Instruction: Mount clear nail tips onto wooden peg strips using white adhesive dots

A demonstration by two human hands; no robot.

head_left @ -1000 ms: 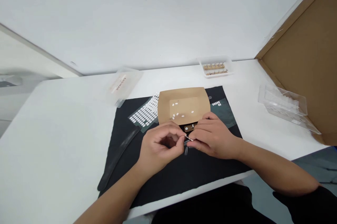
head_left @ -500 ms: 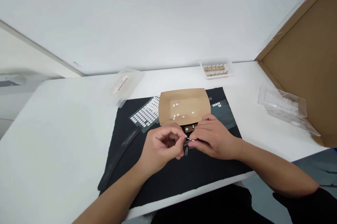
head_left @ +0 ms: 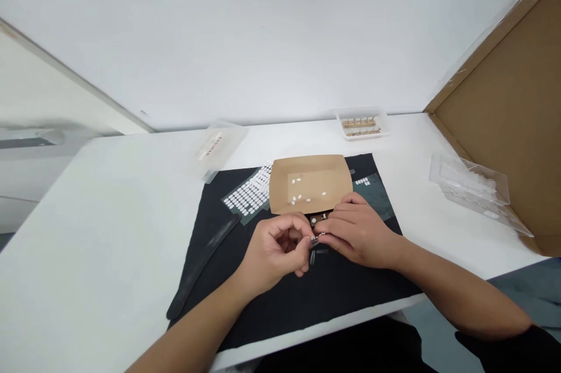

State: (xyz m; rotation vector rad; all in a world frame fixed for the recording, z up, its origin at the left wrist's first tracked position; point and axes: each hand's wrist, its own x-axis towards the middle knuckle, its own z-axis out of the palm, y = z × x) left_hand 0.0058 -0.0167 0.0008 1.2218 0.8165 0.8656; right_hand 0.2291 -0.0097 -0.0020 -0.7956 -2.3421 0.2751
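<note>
Over the black mat (head_left: 272, 308), my left hand (head_left: 280, 250) pinches thumb and forefinger together; what lies between them is too small to make out. My right hand (head_left: 363, 232) is closed close beside it, its thumb and fingers on a small shiny metal piece (head_left: 322, 234). The fingertips of both hands nearly meet, and they hide most of the piece. Just below them, clear nail tips (head_left: 322, 251) lie on the mat. Behind my fingers sits a brown strip (head_left: 314, 221) with a white oval on it, partly covered by my right hand.
A brown paper tray (head_left: 311, 163) holds several white oval tabs. Sheets of white ovals (head_left: 248, 196) lie left of it, with a dark green sheet (head_left: 377, 194) right. Also around: a black curved file (head_left: 201, 268), a box of small stands (head_left: 362, 133), a clear box (head_left: 473, 186), cardboard (head_left: 499, 110).
The view has shifted slightly, so the table sits a little lower and further right. The thin pale piece seen between my fingertips now shows less, and the fingertips are closer together.
</note>
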